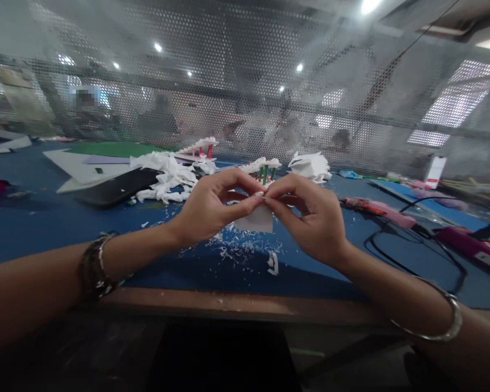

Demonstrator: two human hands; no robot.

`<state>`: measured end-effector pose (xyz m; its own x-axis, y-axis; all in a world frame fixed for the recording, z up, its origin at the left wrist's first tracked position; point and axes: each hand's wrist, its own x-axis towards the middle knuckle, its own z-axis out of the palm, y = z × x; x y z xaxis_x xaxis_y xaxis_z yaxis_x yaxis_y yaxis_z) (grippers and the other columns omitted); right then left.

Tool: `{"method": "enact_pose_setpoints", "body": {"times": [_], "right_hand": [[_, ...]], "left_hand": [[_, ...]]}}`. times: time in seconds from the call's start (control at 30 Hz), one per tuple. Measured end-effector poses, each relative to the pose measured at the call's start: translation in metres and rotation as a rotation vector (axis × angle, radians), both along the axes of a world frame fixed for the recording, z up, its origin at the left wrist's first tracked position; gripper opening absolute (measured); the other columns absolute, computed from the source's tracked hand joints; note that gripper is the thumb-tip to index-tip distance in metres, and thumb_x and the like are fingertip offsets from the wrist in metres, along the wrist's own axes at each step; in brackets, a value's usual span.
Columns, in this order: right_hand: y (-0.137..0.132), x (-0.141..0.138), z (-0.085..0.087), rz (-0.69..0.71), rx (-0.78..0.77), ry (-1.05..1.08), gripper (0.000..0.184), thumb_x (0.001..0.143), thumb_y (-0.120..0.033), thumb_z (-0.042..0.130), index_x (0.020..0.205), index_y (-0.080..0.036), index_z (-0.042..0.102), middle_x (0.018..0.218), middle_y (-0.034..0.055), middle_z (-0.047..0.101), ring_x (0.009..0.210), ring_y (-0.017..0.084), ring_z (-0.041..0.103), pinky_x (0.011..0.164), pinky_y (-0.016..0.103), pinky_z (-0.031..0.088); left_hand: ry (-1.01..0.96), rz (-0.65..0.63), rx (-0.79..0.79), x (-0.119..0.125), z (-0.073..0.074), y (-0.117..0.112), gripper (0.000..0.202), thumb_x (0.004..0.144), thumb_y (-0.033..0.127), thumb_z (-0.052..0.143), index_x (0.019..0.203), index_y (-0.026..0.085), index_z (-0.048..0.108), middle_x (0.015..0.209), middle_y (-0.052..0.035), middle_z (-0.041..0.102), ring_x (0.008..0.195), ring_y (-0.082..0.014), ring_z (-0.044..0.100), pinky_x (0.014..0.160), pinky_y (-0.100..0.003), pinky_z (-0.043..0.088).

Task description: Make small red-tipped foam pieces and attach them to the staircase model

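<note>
Between my two hands, above the blue table mat, is a small piece of white paper [256,220], its lower part hanging beneath my fingers. My left hand [218,204] pinches its upper edge between thumb and forefinger. From the other side, my right hand [310,212] pinches the same edge, the fingertips of both hands almost meeting. Whatever lies right under the fingertips is hidden. Behind the hands stands a small piece with green legs and a white top [265,166]. Tiny white paper shreds [237,245] and a curled white scrap [273,263] lie on the mat below.
Crumpled white paper [167,174] lies left, by a black flat object [110,188] and a green sheet [114,149]. A pink glue gun [386,211] with a black cable [371,245] lies right. A phone [435,171] stands farther back. A perforated metal screen [245,81] rises behind.
</note>
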<state>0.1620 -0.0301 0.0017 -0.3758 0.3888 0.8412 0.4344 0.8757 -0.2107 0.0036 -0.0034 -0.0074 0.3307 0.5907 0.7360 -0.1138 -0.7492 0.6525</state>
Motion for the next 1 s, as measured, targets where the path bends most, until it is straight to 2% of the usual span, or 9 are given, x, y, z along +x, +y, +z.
{"method": "enact_pose_setpoints", "body": {"times": [0.2, 0.47, 0.7, 0.83, 1.0], "right_hand": [[0.0, 0.0, -0.001, 0.012, -0.093, 0.033, 0.008, 0.076, -0.011, 0.052, 0.07, -0.017, 0.051, 0.068, -0.0019, 0.054, 0.067, 0.006, 0.053, 0.059, 0.016, 0.045], [-0.001, 0.0, 0.001, 0.011, -0.158, 0.022, 0.006, 0.077, -0.012, 0.051, 0.071, -0.016, 0.05, 0.068, -0.0028, 0.053, 0.062, 0.004, 0.05, 0.053, 0.012, 0.043], [0.005, 0.004, 0.003, -0.06, -0.063, -0.063, 0.004, 0.077, -0.013, 0.05, 0.079, -0.016, 0.05, 0.069, -0.0021, 0.053, 0.063, 0.005, 0.05, 0.056, 0.015, 0.043], [0.009, 0.009, 0.003, -0.01, -0.073, -0.146, 0.021, 0.075, -0.019, 0.053, 0.096, -0.016, 0.048, 0.062, -0.0043, 0.05, 0.056, 0.006, 0.048, 0.053, 0.018, 0.043], [0.008, 0.009, 0.006, -0.043, -0.035, -0.259, 0.014, 0.075, -0.017, 0.054, 0.088, -0.015, 0.058, 0.067, -0.0013, 0.055, 0.057, 0.006, 0.048, 0.055, 0.019, 0.042]], "left_hand": [[-0.011, -0.072, -0.02, 0.001, -0.002, 0.002, 0.005, 0.068, 0.016, 0.059, 0.068, 0.014, 0.054, 0.068, 0.0013, 0.054, 0.067, -0.0073, 0.053, 0.06, -0.017, 0.047], [0.121, -0.101, -0.005, -0.006, 0.004, 0.009, 0.009, 0.07, 0.021, 0.06, 0.075, 0.014, 0.058, 0.075, -0.0022, 0.058, 0.073, -0.0106, 0.056, 0.062, -0.019, 0.048], [0.162, -0.012, 0.029, -0.008, 0.006, 0.012, 0.011, 0.07, 0.022, 0.061, 0.078, 0.013, 0.06, 0.078, -0.0034, 0.061, 0.072, -0.0105, 0.057, 0.056, -0.017, 0.047], [0.161, 0.055, 0.005, -0.006, 0.003, 0.014, 0.01, 0.07, 0.023, 0.061, 0.074, 0.013, 0.06, 0.074, -0.0023, 0.061, 0.067, -0.0088, 0.056, 0.056, -0.017, 0.046], [0.145, 0.02, -0.063, -0.006, 0.002, 0.017, 0.014, 0.069, 0.025, 0.061, 0.073, 0.012, 0.059, 0.073, -0.002, 0.06, 0.068, -0.0088, 0.056, 0.059, -0.018, 0.046]]}}
